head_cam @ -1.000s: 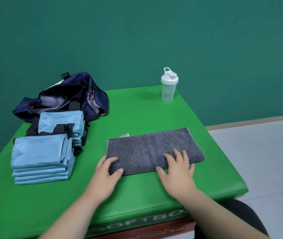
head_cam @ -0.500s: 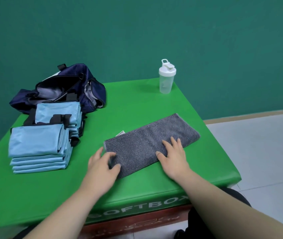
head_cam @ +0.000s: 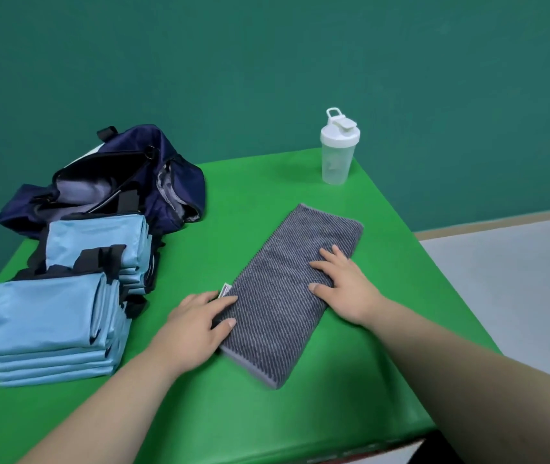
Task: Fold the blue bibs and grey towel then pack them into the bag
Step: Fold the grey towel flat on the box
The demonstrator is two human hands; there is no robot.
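While the grey towel (head_cam: 287, 296) lies slanted toward the right edge of the worktop (head_cam: 267, 182), the left hand (head_cam: 196, 324) and right hand (head_cam: 347, 289) press on it, fingers straight.

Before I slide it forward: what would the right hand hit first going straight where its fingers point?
Nothing, it seems. The right hand rests on the grey towel, fingers aimed away and slightly left; past the towel the line crosses bare green table, between duffel bag and shaker bottle.
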